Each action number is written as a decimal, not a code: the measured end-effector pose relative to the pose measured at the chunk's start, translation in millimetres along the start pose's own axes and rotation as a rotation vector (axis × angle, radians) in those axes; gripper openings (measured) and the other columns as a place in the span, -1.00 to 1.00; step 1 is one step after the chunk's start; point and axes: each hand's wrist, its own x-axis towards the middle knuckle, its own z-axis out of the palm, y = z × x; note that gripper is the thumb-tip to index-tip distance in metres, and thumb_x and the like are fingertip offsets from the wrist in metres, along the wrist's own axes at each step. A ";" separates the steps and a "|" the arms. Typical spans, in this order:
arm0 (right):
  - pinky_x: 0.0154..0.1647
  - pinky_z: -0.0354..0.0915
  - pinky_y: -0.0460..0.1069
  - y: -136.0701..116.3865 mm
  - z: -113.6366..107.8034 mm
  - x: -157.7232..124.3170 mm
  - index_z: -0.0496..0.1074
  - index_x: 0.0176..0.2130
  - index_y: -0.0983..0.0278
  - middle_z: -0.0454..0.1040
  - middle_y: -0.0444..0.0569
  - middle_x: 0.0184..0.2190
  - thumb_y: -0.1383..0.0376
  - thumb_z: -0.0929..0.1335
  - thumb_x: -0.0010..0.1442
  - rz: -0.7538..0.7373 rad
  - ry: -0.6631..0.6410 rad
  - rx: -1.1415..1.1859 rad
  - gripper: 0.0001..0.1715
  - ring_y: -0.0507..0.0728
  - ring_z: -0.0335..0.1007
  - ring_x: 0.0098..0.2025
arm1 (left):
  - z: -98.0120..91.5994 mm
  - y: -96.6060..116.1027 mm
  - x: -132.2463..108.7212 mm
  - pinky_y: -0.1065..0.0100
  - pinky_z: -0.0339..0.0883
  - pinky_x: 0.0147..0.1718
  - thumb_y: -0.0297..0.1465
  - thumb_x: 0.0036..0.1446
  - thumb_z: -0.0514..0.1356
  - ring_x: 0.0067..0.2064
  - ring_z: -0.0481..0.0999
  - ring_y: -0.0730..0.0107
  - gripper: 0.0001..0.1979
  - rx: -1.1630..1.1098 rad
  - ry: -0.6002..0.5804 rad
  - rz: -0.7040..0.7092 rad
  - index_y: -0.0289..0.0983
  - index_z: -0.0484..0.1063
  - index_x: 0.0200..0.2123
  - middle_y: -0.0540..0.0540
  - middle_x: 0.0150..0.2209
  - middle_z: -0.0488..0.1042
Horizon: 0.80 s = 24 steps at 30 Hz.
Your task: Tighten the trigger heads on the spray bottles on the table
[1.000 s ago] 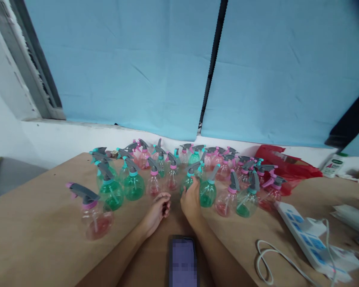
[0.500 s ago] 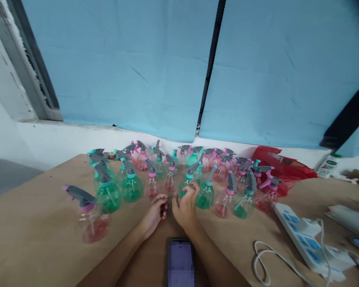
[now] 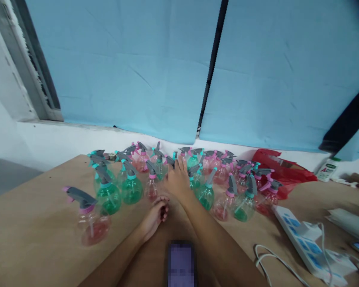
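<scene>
The right hand [image 3: 177, 180] reaches, fingers spread, into the middle of the spray bottles [image 3: 151, 185] on the surface [image 3: 32, 231] (best gripped by one neck, sparing neighbours), while the loosely curled left hand [image 3: 155, 213] rests empty nearby.

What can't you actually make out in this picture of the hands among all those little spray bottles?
- Right hand: its fingers reach in among the spray bottles; whether they grip one is hidden by the hand's own back.
- Phone: screen blurred, lower end cut by the bottom edge.
- White bottle: label too small to read.
- Power strip: its cable runs off the bottom edge.
- Left hand: curled on the table, palm hidden.
</scene>
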 end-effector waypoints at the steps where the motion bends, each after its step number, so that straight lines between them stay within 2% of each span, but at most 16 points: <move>1: 0.41 -0.20 0.27 0.0 2.6 0.7 0.50 0.02 0.46 0.35 0.34 0.18 0.36 0.34 0.13 0.002 0.002 -0.015 -0.55 0.39 -0.09 0.41 | 0.0 0.0 0.1 0.50 0.01 -0.61 -0.29 -0.02 0.25 -0.58 0.23 0.58 -0.73 0.001 -0.003 0.000 -0.20 0.29 -0.25 0.14 -0.53 0.30; 5: 0.38 -0.14 0.29 -2.3 4.4 -0.8 0.56 -0.08 0.35 0.47 0.26 -0.05 0.37 0.33 0.18 -0.014 0.075 -0.059 -0.69 0.38 0.16 0.23 | -1.1 -2.0 2.0 0.49 -0.01 -0.62 -0.29 -0.04 0.24 -0.58 0.21 0.57 -0.73 0.007 -0.003 0.002 -0.21 0.29 -0.25 0.14 -0.53 0.29; 8: 0.36 -0.09 0.28 -3.5 2.0 -1.7 0.57 -0.11 0.32 0.47 0.21 -0.16 0.39 0.36 0.17 -0.052 0.099 -0.088 -0.72 0.35 0.25 0.07 | -2.5 -3.2 3.4 0.49 -0.01 -0.62 -0.30 -0.04 0.23 -0.58 0.22 0.56 -0.74 0.011 0.001 0.008 -0.21 0.29 -0.26 0.14 -0.54 0.29; 11: 0.32 0.02 0.24 -2.3 -0.9 -1.8 0.57 -0.17 0.31 0.46 0.16 -0.22 0.40 0.35 0.20 -0.089 0.115 -0.087 -0.78 0.30 0.27 -0.01 | -2.9 -2.9 3.4 0.49 0.01 -0.61 -0.30 -0.03 0.24 -0.58 0.23 0.57 -0.73 0.007 -0.008 0.004 -0.21 0.29 -0.24 0.14 -0.53 0.30; 15: 0.14 0.20 0.20 -0.8 -9.2 -4.8 0.55 -0.20 0.26 0.43 0.11 -0.24 0.42 0.32 0.25 -0.090 0.182 -0.011 -0.80 0.27 0.25 -0.05 | -1.6 -1.2 1.3 0.50 0.00 -0.61 -0.33 -0.04 0.24 -0.59 0.20 0.58 -0.74 -0.012 -0.013 -0.009 -0.20 0.28 -0.26 0.16 -0.55 0.27; 21: 0.11 0.21 0.21 2.5 -22.6 -14.2 0.49 -0.24 0.23 0.38 0.07 -0.23 0.41 0.32 0.24 -0.134 0.313 0.098 -0.85 0.26 0.22 -0.04 | -4.5 2.9 -3.2 0.49 -0.10 -0.64 -0.39 -0.07 0.18 -0.67 -0.04 0.61 -0.86 -0.111 -0.138 0.004 -0.22 0.24 -0.42 0.21 -0.67 0.04; 24: 0.05 0.23 0.18 7.2 -25.9 -22.1 0.46 -0.26 0.23 0.38 0.06 -0.23 0.38 0.33 0.25 -0.172 0.335 0.143 -0.90 0.24 0.24 -0.05 | -7.4 6.1 -5.7 0.47 -0.17 -0.65 -0.40 -0.07 0.16 -0.68 -0.10 0.61 -0.88 -0.167 -0.199 0.040 -0.22 0.22 -0.45 0.21 -0.69 0.00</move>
